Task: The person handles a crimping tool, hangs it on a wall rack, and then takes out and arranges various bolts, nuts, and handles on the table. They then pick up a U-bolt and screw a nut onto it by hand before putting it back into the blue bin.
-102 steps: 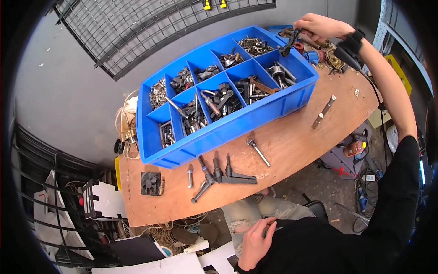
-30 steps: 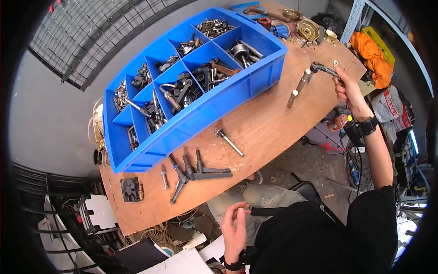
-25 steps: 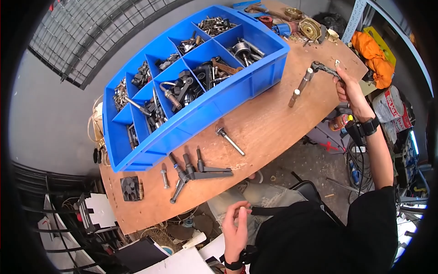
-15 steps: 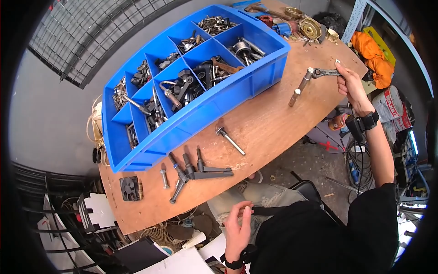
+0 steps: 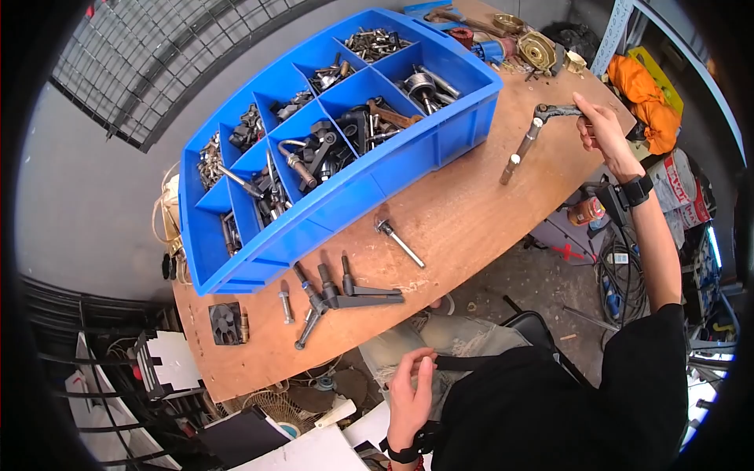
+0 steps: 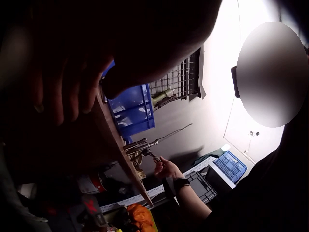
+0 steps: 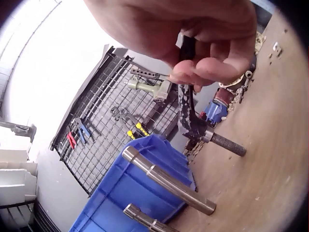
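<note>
My right hand (image 5: 605, 137) pinches the handle of a worn black clamping lever (image 7: 186, 113) at the table's right side. The lever's threaded stud (image 7: 229, 145) points down close to the tabletop. Beside it, two metal rods stand upright: one rod (image 5: 528, 140) nearest the lever, the other rod (image 5: 509, 169) slightly nearer me. Over my lap, my left hand (image 5: 408, 400) is held with loosely bent fingers and nothing in them; it looks dark in the left wrist view. Several black clamping levers (image 5: 334, 294) stand together at the table's front.
A blue divided bin (image 5: 377, 184) full of metal hardware takes up the table's back. On the wooden tabletop (image 5: 463, 212) are a handled bolt (image 5: 400, 243), a small bolt (image 5: 287, 306) and a black fan (image 5: 226, 323). Brass and motor parts (image 5: 538, 51) lie at the far corner.
My right hand has brought the lever from above the bin's far right corner down beside the upright rods. Lately the lever has turned a little in the fingers. My left hand stays over the lap.
</note>
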`<state>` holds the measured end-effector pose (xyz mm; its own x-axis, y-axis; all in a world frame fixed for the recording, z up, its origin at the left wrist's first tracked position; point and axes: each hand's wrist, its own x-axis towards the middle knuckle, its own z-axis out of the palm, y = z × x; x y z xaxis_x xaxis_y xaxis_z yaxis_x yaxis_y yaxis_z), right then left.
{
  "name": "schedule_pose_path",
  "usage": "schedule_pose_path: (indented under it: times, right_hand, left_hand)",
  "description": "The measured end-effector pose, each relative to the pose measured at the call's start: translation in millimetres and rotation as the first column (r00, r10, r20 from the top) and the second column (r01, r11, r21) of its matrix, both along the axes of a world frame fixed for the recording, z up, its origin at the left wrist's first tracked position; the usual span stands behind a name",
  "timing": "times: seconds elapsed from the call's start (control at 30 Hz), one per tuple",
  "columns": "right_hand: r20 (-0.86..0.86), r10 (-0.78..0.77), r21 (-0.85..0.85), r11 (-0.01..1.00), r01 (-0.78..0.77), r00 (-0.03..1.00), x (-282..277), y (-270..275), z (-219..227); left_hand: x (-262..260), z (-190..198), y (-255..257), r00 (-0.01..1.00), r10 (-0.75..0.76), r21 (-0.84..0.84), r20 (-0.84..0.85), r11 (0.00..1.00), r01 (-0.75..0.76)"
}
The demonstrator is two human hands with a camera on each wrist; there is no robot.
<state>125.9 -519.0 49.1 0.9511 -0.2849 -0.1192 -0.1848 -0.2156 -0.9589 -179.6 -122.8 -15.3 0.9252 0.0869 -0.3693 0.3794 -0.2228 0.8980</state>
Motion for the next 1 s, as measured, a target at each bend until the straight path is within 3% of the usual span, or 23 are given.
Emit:
schedule_pose_path:
  times: [0.2, 0.3, 0.33, 0.43, 0.57, 0.6, 0.8, 0.9, 0.97, 1.0]
  right_hand:
    - [0.116, 0.018, 0.157, 0.987, -0.036, 0.993, 16, -11, -12]
    - [0.233, -0.017, 0.068, 0.998, 0.001, 0.972, 19, 1, 12]
    - [0.28, 0.024, 0.114, 0.992, -0.058, 0.96, 20, 7, 26]
    - [0.416, 0.117, 0.021, 0.99, -0.138, 0.902, 17, 45, 79]
    - [0.481, 0.43, -0.253, 0.902, -0.349, 0.764, 41, 94, 111]
    - [0.449, 0.515, -0.319, 0.856, -0.407, 0.73, 48, 110, 116]
    - [0.21, 0.646, -0.548, 0.699, -0.459, 0.734, 95, 184, 106]
    - [0.113, 0.645, -0.329, 0.742, -0.584, 0.756, 121, 194, 98]
    - [0.232, 0.637, -0.206, 0.77, -0.603, 0.735, 138, 196, 95]
    - [0.28, 0.624, -0.257, 0.781, -0.569, 0.73, 147, 194, 92]
  left_hand:
    - [1, -3, -2, 1.0, -0.021, 0.016, 0.009, 1.0, 0.021]
    - [0, -2, -1, 1.0, -0.018, 0.038, -0.008, 0.999, 0.018]
    - [0, -2, -1, 1.0, -0.015, 0.038, -0.011, 0.999, 0.015]
    - [1, -4, -1, 1.0, -0.024, 0.036, -0.009, 0.999, 0.024]
    - [6, -2, -8, 0.999, -0.037, 0.051, 0.005, 0.998, 0.037]
    - [6, -3, -8, 0.999, -0.049, 0.053, 0.02, 0.997, 0.048]
    - [4, -5, -7, 0.996, -0.08, 0.055, 0.049, 0.995, 0.077]
    - [3, 5, -1, 0.996, -0.078, 0.115, 0.044, 0.991, 0.073]
    - [0, -1, 5, 0.999, -0.041, 0.091, 0.027, 0.995, 0.038]
    - [-2, -4, 7, 1.0, -0.022, 0.078, 0.018, 0.997, 0.021]
